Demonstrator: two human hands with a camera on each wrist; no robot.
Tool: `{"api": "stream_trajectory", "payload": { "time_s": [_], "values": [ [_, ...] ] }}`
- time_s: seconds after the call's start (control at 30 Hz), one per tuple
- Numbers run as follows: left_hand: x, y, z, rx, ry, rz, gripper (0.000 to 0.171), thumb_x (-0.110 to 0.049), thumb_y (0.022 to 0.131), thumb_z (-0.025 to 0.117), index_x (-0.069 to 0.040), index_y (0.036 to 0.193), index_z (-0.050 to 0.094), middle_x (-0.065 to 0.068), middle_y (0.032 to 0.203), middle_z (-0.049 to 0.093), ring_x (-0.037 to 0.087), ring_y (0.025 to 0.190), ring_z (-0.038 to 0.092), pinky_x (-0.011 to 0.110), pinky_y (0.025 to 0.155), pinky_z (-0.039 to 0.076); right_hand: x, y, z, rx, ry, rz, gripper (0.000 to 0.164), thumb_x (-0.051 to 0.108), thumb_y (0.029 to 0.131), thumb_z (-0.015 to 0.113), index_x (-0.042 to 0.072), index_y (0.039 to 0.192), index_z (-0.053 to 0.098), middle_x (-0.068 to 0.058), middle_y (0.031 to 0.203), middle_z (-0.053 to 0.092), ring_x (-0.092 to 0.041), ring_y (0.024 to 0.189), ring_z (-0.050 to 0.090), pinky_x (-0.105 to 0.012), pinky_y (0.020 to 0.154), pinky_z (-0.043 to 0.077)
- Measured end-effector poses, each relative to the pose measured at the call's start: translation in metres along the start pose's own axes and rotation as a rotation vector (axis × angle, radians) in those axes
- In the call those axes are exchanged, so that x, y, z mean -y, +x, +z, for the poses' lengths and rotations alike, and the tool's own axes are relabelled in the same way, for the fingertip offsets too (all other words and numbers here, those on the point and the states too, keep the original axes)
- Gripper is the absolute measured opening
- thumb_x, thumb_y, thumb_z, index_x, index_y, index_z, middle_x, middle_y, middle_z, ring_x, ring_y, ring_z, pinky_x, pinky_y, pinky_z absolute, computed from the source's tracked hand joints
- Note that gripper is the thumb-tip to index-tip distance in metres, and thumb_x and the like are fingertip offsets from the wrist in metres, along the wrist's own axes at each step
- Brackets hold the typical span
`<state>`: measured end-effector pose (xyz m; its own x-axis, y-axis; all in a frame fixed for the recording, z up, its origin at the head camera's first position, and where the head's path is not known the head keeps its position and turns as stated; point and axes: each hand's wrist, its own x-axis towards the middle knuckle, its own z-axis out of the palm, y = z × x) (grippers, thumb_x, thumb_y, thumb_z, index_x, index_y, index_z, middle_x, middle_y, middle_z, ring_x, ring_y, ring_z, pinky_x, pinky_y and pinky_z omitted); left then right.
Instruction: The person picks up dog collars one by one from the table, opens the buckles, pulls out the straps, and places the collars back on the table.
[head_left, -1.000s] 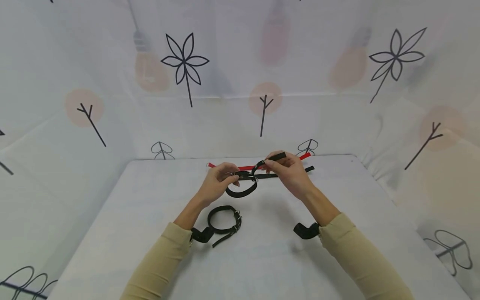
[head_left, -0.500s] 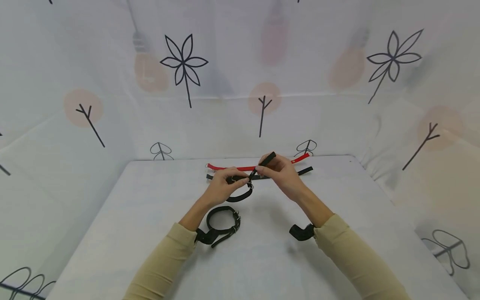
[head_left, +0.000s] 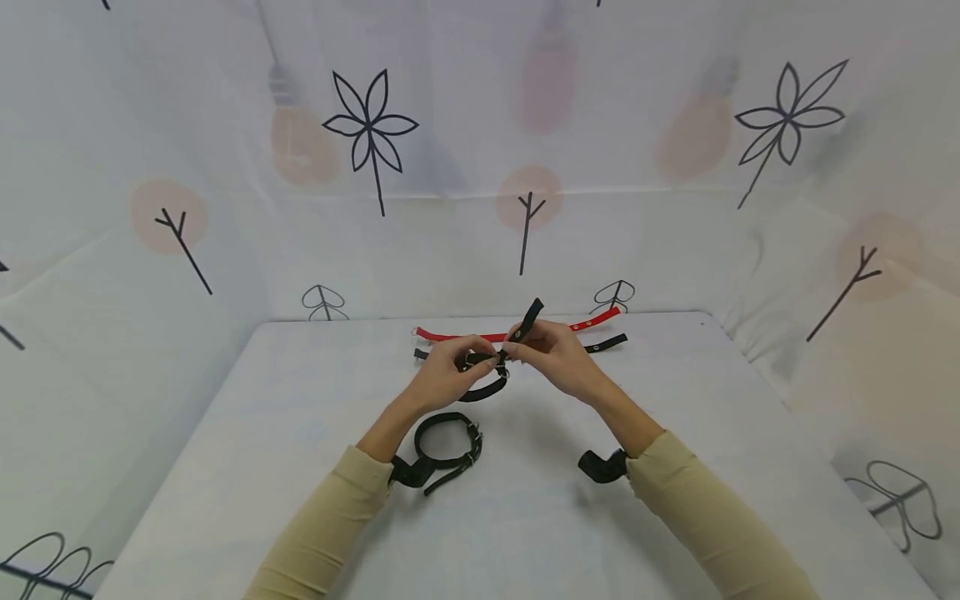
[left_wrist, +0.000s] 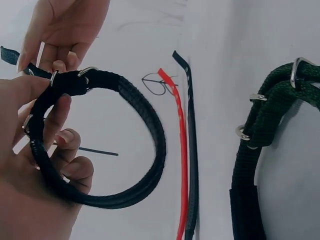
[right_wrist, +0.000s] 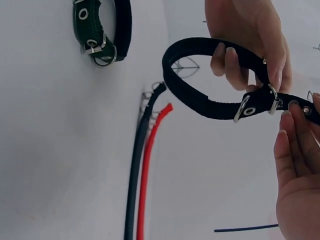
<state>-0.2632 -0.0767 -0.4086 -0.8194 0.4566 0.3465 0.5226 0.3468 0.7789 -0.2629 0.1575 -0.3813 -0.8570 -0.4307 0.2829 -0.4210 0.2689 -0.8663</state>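
Note:
A black collar (head_left: 483,394) is held in a closed loop above the table, with a metal buckle (right_wrist: 274,100) and a D-ring (right_wrist: 241,109). My left hand (head_left: 448,379) grips it beside the buckle, several fingers curled inside the loop in the left wrist view. Beyond the buckle, my right hand (head_left: 558,358) pinches the eyeleted tail of the strap, whose free end (head_left: 534,312) sticks up past the fingers. On the white table below lies another buckled collar (head_left: 426,454), dark green and black in the wrist views, its tail toward me.
A red collar (head_left: 600,319) and another black collar (head_left: 606,343) lie stretched out side by side near the back of the white table (head_left: 525,517). Printed cloth (head_left: 465,242) hangs behind and along both sides. Black wrist mounts (head_left: 602,467) project from both sleeves.
My left hand has moved right, closer to the right hand. The right hand has come slightly left and down, and the strap's tail now points more steeply up.

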Motion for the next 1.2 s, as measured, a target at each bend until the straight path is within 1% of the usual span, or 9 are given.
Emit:
{"api": "stream_trajectory", "payload": {
  "time_s": [0.07,0.2,0.4,0.6,0.77,0.9,1.0,1.1,1.2],
  "values": [
    [-0.0010,0.0008,-0.0005,0.016,-0.004,0.005,0.014,-0.022,0.100,0.068,-0.016,0.112,0.072,-0.005,0.106,0.073,0.015,0.091,0.063,0.034,0.076,0.051,0.0004,-0.0002,0.0002,0.002,-0.006,-0.011,0.017,0.024,0.099,0.070,0.012,0.111,0.069,-0.005,0.100,0.072,-0.025,0.093,0.068,-0.048,0.087,0.052],
    [-0.0027,0.0023,-0.0019,0.061,-0.028,0.004,0.013,-0.018,0.100,0.068,-0.015,0.111,0.072,-0.005,0.105,0.073,0.016,0.091,0.063,0.036,0.079,0.051,0.0010,-0.0005,0.0002,0.006,-0.018,-0.028,0.016,0.022,0.100,0.070,0.012,0.111,0.069,-0.005,0.098,0.072,-0.025,0.091,0.068,-0.047,0.086,0.052],
    [-0.0037,0.0036,-0.0058,0.153,-0.045,-0.013,0.018,-0.022,0.103,0.064,-0.013,0.118,0.069,-0.002,0.116,0.070,0.016,0.118,0.061,0.045,0.102,0.048,0.0027,0.0006,0.0007,0.016,-0.015,-0.039,0.014,0.021,0.100,0.069,0.011,0.111,0.069,-0.006,0.097,0.071,-0.026,0.090,0.067,-0.046,0.085,0.053],
    [-0.0014,0.0027,-0.0077,0.184,-0.066,-0.041,0.018,-0.026,0.105,0.061,-0.015,0.119,0.067,-0.003,0.120,0.067,0.015,0.124,0.057,0.045,0.104,0.046,0.0026,-0.0003,0.0003,0.004,0.019,-0.034,0.015,0.020,0.100,0.069,0.010,0.111,0.069,-0.008,0.098,0.071,-0.026,0.091,0.067,-0.045,0.086,0.053],
    [0.0013,0.0020,-0.0077,0.186,-0.135,-0.053,0.016,-0.027,0.105,0.061,-0.016,0.116,0.065,-0.003,0.117,0.065,0.016,0.124,0.054,0.048,0.105,0.043,0.0019,-0.0031,0.0005,-0.022,0.084,-0.029,0.016,0.019,0.100,0.069,0.008,0.111,0.070,-0.011,0.099,0.071,-0.030,0.093,0.067,-0.039,0.085,0.053],
    [0.0032,0.0015,-0.0076,0.151,-0.176,-0.055,0.015,-0.029,0.104,0.062,-0.017,0.113,0.066,-0.001,0.113,0.065,0.020,0.115,0.054,0.047,0.097,0.044,0.0007,-0.0033,-0.0015,-0.036,0.123,-0.018,0.018,0.020,0.100,0.070,0.006,0.110,0.070,-0.013,0.102,0.071,-0.031,0.097,0.070,-0.038,0.089,0.055],
    [0.0040,0.0017,-0.0061,0.121,-0.179,-0.055,0.014,-0.031,0.104,0.063,-0.019,0.111,0.066,-0.001,0.110,0.065,0.021,0.112,0.055,0.046,0.095,0.044,0.0000,-0.0027,-0.0031,-0.040,0.137,-0.012,0.019,0.020,0.100,0.070,0.005,0.111,0.069,-0.014,0.104,0.071,-0.030,0.098,0.071,-0.039,0.092,0.056],
    [0.0038,0.0018,-0.0039,0.108,-0.181,-0.053,0.014,-0.030,0.104,0.063,-0.019,0.111,0.063,-0.001,0.110,0.064,0.019,0.114,0.056,0.050,0.103,0.042,0.0005,-0.0024,-0.0032,-0.042,0.139,-0.012,0.019,0.019,0.100,0.070,0.004,0.111,0.069,-0.014,0.104,0.071,-0.030,0.098,0.071,-0.039,0.092,0.056],
    [0.0039,0.0019,-0.0026,0.101,-0.189,-0.048,0.013,-0.028,0.104,0.063,-0.017,0.111,0.061,0.000,0.111,0.063,0.020,0.115,0.058,0.051,0.107,0.041,0.0016,-0.0021,-0.0031,-0.041,0.135,-0.013,0.019,0.019,0.099,0.070,0.004,0.111,0.069,-0.014,0.104,0.071,-0.030,0.098,0.072,-0.039,0.092,0.056]
  ]
}}
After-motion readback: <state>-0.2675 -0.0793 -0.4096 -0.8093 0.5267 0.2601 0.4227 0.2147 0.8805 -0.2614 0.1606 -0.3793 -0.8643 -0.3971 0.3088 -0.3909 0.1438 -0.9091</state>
